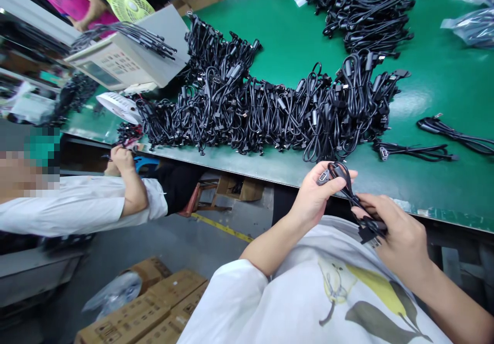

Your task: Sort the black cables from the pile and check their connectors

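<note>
A folded black cable [349, 192] is held between both hands, just in front of the table's near edge. My left hand [318, 189] closes around its upper end, where a grey connector shows beside the thumb. Lower down, my right hand [401, 228] grips the other end, near a dark plug with a metal tip. Beyond the hands, a long heap of bundled black cables [266, 112] lies along the green table [285, 51]. To the right rest a cable bundle with a grey connector [412, 151] and another cable bundle [455, 133].
More cables [366, 15] are piled at the far side, near clear plastic bags [471, 28]. A beige instrument [119, 64] and a green fan [129, 4] stand at the left. A co-worker's hand [122, 160] is at the table edge. Cardboard boxes [154, 303] sit on the floor.
</note>
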Demonstrator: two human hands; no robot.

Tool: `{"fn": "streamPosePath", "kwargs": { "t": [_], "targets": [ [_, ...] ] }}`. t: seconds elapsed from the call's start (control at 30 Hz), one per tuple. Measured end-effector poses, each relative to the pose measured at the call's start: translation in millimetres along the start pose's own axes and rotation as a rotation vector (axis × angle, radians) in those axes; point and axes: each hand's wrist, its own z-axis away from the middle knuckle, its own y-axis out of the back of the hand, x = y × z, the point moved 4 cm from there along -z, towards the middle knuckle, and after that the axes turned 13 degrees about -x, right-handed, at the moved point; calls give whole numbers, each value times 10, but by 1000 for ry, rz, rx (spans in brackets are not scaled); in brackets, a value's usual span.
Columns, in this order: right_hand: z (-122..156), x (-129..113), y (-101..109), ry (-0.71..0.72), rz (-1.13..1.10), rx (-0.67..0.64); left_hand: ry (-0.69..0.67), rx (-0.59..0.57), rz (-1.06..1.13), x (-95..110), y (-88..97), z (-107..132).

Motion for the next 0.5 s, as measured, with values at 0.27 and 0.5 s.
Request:
{"fn": "streamPosePath", "kwargs": {
  "t": [0.27,0.5],
  "targets": [
    [-102,262,-147,-317,-571,-195,-12,-103,-78,35,-43,6],
    [-315,336,-216,-643,-1417,-271,41,-174,-83,-72,-19,-60]
  ]
}}
